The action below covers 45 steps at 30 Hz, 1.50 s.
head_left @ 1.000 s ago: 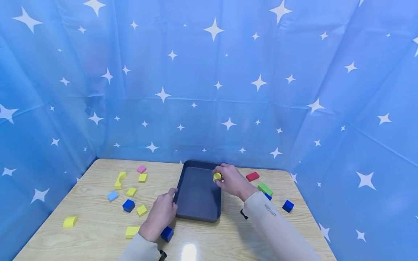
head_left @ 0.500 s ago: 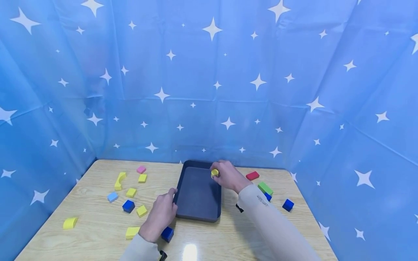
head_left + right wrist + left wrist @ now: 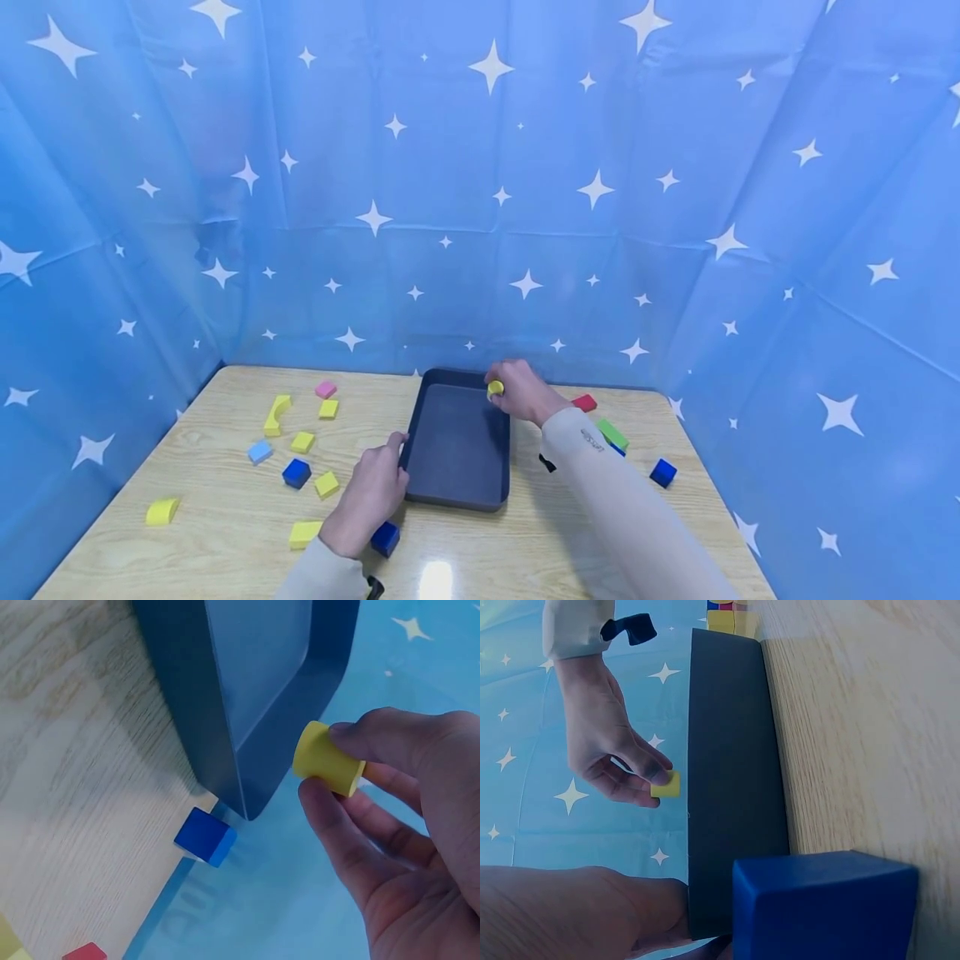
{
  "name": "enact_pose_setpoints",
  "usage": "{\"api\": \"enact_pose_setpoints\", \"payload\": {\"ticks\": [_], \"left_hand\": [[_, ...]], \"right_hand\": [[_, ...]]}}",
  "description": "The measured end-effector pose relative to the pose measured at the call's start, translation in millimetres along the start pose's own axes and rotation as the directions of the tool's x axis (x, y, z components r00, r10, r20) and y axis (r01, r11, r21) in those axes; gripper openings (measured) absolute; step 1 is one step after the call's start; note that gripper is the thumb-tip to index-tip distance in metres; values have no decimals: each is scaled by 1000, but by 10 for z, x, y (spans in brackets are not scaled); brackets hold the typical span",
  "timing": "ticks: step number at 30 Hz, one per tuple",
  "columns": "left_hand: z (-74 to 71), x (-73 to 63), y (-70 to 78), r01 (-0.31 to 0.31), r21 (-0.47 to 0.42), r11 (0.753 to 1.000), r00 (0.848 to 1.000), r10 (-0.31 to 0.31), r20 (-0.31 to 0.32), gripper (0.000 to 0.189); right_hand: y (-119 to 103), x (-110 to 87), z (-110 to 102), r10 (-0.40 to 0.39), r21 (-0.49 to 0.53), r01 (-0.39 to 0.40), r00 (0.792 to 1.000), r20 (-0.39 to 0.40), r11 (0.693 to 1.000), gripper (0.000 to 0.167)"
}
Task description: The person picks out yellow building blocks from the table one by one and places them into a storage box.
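A dark rectangular baking tray (image 3: 456, 446) lies on the table with bare inner floor. At its left rim my left hand (image 3: 371, 492) grips the edge; part of its grip is hidden in the left wrist view. Over the tray's far right corner, my right hand (image 3: 523, 392) pinches a yellow cylinder block (image 3: 328, 759) between thumb and fingers. In the right wrist view the cylinder is held up near the tray's rim. A blue cube (image 3: 825, 907) stands close beside the tray and the left wrist.
Left of the tray lie several yellow blocks (image 3: 302, 442), a yellow arch (image 3: 274, 416), a pink block (image 3: 326, 389), a light blue block (image 3: 259, 452) and a blue cube (image 3: 296, 473). On the right are red (image 3: 584, 402), green (image 3: 612, 434) and blue (image 3: 663, 473) blocks. A starry curtain (image 3: 450, 167) encloses the table.
My right hand has shifted slightly toward the far side with the yellow cylinder still pinched. The left hand and the tray have stayed in place.
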<state>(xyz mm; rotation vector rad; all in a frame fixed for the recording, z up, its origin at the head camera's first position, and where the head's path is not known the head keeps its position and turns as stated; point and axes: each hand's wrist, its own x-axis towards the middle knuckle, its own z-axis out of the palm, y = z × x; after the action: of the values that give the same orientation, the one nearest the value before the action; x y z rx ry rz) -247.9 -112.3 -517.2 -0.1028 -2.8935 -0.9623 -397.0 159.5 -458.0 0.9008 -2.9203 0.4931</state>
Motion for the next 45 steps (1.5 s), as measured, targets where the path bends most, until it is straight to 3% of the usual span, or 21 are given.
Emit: {"api": "enact_pose_setpoints", "payload": {"ticks": [7,22,35,45], "left_hand": [[-5,13,12,-19,17,1000,1000,19,-12,57],[18,-12,-27,1,10,1000,1000,-1,21,59],[11,-6,-23,-19,11,1000,1000,19,-10,58],[11,12,-25,-21,4,1000,1000,21,3,60]], "right_hand": [[71,88,15,30,-9,-29,999,37,1000,27],[162,175,225,110,-8,-110,989,103,994,29],[159,245,289,110,-56,-103,986,128,993,28],[153,253,332,88,-57,-81,988,125,995,27]]}}
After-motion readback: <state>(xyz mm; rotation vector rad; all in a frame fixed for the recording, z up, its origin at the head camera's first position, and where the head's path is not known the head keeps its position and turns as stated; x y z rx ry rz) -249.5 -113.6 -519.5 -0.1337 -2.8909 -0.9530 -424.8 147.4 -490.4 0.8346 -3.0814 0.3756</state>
